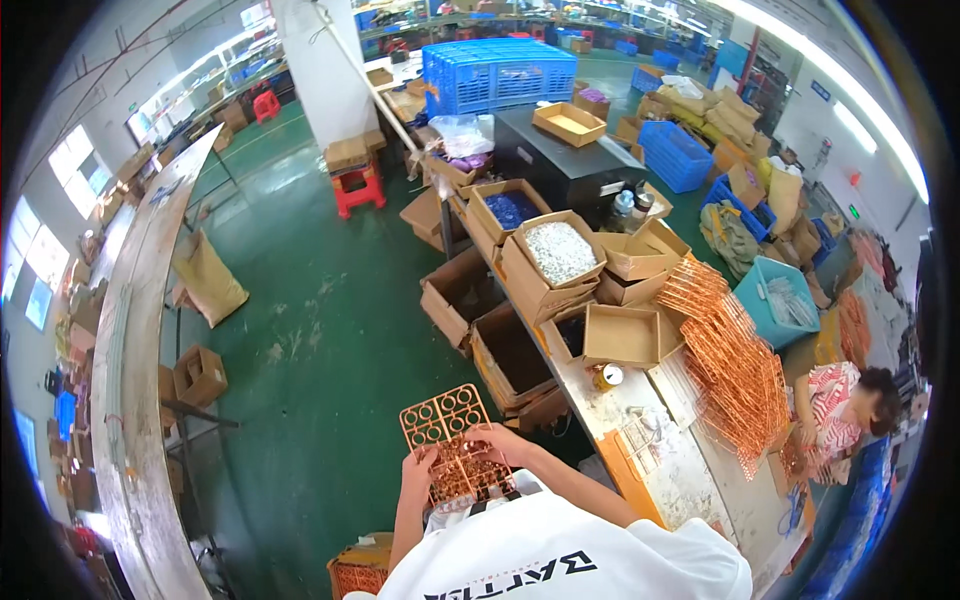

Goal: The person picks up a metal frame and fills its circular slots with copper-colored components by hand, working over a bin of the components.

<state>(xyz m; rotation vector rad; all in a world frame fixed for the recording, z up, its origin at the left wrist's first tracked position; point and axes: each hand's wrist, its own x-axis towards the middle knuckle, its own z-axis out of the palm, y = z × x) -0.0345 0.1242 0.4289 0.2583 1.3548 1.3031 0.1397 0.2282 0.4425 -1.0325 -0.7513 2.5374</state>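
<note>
A copper-coloured moulded frame (443, 412), a grid with rings in its cells, is held up in front of my body. My left hand (418, 468) is closed on its left edge. My right hand (503, 446) reaches across from the right, its fingers closed on the frame's right side, partly hiding the cells there. Beneath and between my hands shows a dense cluster of shiny copper-coloured parts (466, 478); whether these are loose or attached I cannot tell.
On the right, a long workbench (690, 490) bears a heap of copper frames (735, 370), cardboard trays (622, 334) and a box of white pieces (560, 252). A co-worker (840, 410) sits beyond it. An open carton (510, 345) stands below. A narrow bench (130, 380) runs along the left.
</note>
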